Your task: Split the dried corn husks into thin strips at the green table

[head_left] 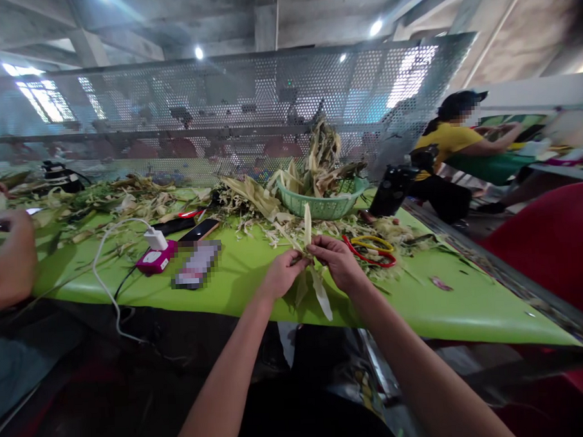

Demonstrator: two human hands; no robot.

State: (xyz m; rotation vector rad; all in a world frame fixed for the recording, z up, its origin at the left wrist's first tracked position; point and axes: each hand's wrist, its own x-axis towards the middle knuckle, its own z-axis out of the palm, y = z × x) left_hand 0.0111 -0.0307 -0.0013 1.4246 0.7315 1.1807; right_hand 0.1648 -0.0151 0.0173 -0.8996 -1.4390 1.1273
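Pale strips of dried husk are pinched between both hands over the front part of the green table. My left hand has its fingers closed on the husk from the left side. From the right, my right hand grips the same husk with thumb and fingertips. One strip points upward above the fingers and another hangs down below them. Just right of my right hand lie scissors with red and yellow handles. Behind the hands stands a green basket heaped with dried husks.
The green table holds scattered husks, phones, a magenta power socket with a white cable, and a black container. Another person's arm rests at left. A person in yellow sits back right, near a red chair.
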